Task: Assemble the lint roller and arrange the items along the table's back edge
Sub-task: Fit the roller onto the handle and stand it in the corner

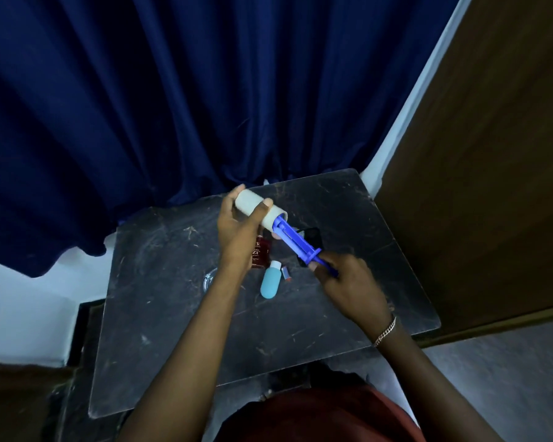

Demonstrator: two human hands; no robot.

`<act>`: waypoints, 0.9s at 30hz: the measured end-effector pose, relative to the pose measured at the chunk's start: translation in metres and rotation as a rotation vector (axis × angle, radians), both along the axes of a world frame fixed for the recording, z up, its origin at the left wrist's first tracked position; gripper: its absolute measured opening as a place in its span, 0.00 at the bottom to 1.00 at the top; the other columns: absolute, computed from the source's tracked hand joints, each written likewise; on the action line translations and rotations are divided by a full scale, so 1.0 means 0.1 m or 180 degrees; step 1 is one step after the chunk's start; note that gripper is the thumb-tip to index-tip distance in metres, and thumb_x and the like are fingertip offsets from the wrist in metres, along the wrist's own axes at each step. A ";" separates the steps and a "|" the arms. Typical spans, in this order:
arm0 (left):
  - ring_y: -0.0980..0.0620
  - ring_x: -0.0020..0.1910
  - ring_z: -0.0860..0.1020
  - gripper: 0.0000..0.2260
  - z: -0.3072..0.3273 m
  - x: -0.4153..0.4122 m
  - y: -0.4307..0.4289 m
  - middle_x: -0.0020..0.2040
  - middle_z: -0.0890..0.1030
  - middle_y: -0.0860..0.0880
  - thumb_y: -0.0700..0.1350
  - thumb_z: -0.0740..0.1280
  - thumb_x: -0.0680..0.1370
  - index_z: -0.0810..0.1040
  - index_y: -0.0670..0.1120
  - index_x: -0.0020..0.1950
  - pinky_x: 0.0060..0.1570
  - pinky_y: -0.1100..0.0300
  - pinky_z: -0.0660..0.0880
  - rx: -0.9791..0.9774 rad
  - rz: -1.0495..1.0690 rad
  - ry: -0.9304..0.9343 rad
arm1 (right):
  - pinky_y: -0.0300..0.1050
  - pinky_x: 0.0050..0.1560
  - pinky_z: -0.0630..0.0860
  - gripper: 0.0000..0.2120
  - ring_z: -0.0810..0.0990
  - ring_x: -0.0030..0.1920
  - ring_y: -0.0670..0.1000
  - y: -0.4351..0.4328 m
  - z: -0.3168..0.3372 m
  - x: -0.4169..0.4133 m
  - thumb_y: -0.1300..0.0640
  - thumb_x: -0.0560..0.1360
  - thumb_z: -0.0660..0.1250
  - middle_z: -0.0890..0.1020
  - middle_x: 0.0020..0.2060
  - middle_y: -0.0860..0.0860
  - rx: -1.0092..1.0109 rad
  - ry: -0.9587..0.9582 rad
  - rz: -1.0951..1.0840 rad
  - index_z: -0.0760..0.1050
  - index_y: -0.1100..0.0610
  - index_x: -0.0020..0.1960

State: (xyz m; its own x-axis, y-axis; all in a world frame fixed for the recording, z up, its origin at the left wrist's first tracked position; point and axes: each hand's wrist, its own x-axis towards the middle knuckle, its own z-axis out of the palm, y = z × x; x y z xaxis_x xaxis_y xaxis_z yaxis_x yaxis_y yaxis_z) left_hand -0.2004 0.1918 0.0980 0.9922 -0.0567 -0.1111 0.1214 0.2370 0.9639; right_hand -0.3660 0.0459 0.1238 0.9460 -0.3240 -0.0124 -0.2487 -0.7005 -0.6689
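Dark and scuffed, the table (173, 314) fills the space below both raised arms. Above it, the left hand (240, 231) wraps around the pale sticky roll (259, 208), while the right hand (345, 282) grips the blue handle (300, 244), whose frame is partly inside the roll. Beneath them lie a red bottle (260, 253), a light blue bottle (270, 282) on its side and a small tube (286, 272).

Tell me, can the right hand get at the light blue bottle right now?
Probably not yet: the right hand grips the blue handle of the lint roller. The light blue bottle lies uncovered on the table, close beside it.
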 end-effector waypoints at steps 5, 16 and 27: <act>0.63 0.46 0.82 0.27 0.05 -0.15 -0.02 0.52 0.83 0.63 0.52 0.82 0.67 0.80 0.56 0.64 0.47 0.57 0.84 0.0509 -0.0255 -0.0545 | 0.48 0.39 0.76 0.08 0.80 0.37 0.57 0.18 0.19 0.19 0.52 0.77 0.64 0.81 0.37 0.53 -0.0076 0.0083 0.0015 0.78 0.54 0.49; 0.45 0.52 0.86 0.28 0.00 -0.40 0.01 0.50 0.82 0.65 0.55 0.82 0.67 0.79 0.62 0.65 0.52 0.42 0.84 0.0542 -0.0261 -0.0223 | 0.48 0.41 0.79 0.10 0.82 0.40 0.56 0.32 0.21 0.39 0.54 0.76 0.67 0.83 0.40 0.56 0.0303 0.0254 -0.0071 0.81 0.60 0.48; 0.43 0.53 0.85 0.24 0.00 -0.49 0.11 0.52 0.83 0.55 0.51 0.82 0.67 0.78 0.53 0.60 0.51 0.35 0.82 0.0469 -0.0323 -0.0031 | 0.56 0.38 0.77 0.11 0.76 0.33 0.57 0.39 0.10 0.19 0.53 0.79 0.65 0.82 0.37 0.62 0.0892 0.0272 -0.0010 0.79 0.61 0.46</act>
